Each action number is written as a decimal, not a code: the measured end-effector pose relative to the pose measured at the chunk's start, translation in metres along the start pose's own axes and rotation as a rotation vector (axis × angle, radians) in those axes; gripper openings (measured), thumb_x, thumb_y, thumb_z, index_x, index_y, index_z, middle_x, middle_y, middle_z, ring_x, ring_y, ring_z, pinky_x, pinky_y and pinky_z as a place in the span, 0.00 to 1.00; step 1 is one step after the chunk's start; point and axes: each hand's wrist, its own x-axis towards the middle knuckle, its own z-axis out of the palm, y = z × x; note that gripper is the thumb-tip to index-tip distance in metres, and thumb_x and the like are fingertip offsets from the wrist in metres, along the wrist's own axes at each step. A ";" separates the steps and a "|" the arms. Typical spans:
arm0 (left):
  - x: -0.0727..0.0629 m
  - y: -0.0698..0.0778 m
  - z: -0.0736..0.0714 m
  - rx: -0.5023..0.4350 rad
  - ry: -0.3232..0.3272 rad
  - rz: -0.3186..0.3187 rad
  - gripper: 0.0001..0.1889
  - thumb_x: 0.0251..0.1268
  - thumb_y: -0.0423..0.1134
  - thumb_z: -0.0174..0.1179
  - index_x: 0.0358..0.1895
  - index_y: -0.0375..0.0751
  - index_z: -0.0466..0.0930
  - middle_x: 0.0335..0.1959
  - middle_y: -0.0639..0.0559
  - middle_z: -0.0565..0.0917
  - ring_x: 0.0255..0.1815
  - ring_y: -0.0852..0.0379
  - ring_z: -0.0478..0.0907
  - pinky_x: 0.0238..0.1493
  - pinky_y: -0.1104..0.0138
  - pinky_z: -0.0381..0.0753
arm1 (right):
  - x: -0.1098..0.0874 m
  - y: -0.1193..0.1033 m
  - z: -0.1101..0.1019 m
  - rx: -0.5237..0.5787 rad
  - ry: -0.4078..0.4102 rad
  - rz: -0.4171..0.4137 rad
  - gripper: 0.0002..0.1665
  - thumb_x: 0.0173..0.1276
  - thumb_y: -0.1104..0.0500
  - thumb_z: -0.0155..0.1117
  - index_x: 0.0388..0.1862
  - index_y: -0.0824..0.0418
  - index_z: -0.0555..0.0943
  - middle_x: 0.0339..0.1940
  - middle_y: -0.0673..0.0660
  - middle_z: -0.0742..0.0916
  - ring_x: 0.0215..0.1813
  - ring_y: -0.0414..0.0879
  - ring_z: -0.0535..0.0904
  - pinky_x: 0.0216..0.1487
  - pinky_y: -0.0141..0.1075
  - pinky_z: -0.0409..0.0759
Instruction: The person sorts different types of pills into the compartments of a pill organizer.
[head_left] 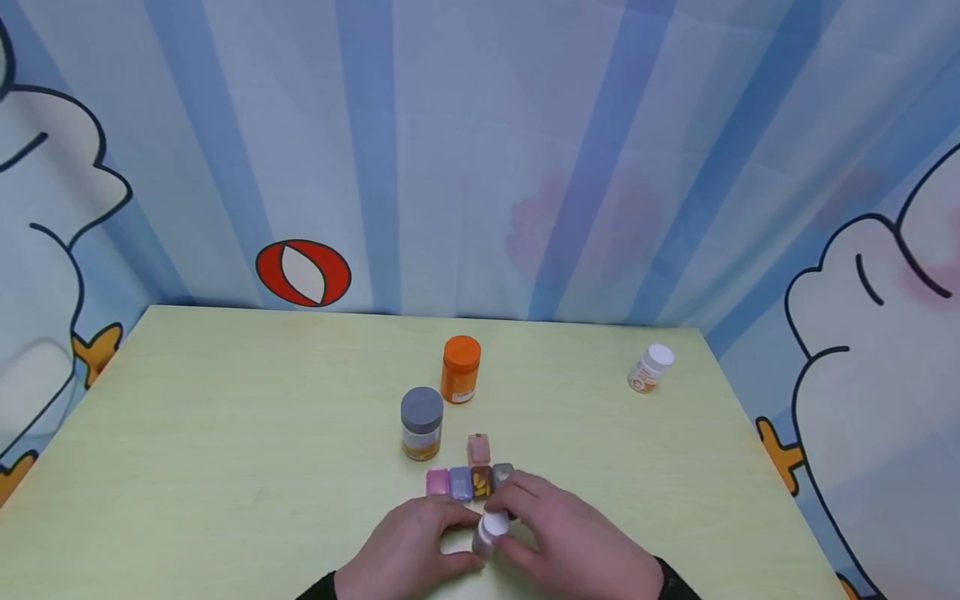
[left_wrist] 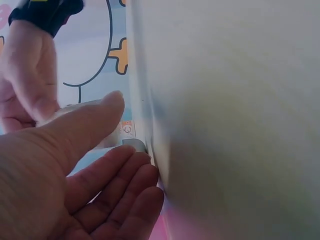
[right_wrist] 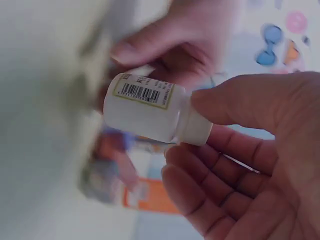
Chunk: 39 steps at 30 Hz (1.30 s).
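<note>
My right hand (head_left: pixel 558 529) pinches the white cap of a small white pill bottle (right_wrist: pixel 142 107) between thumb and fingers; a barcode label faces the right wrist camera. Around the bottle's other side is my left hand (head_left: pixel 416 542), its thumb and fingers spread and relaxed. Whether the left hand touches the bottle I cannot tell. Just beyond the hands lie small coloured boxes: a pink one (head_left: pixel 437 482), a blue one (head_left: pixel 461 483), a brown one (head_left: pixel 482 482) with yellow pieces, a grey one (head_left: pixel 502 473) partly behind my right fingers, and a pale pink one (head_left: pixel 478 449).
Behind the boxes stand a grey-lidded jar (head_left: pixel 422 423) and an orange bottle (head_left: pixel 461 370). Another white-capped bottle (head_left: pixel 651 368) stands at the far right of the pale table (head_left: pixel 225 433). A striped curtain (head_left: pixel 465 167) hangs along the table's back edge.
</note>
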 end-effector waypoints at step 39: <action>-0.004 0.002 0.001 0.045 -0.003 -0.025 0.17 0.57 0.53 0.67 0.51 0.58 0.84 0.46 0.66 0.84 0.50 0.63 0.80 0.53 0.63 0.78 | 0.047 0.173 -0.038 -0.194 0.535 0.410 0.26 0.72 0.61 0.55 0.66 0.71 0.67 0.58 0.72 0.73 0.51 0.65 0.78 0.46 0.54 0.80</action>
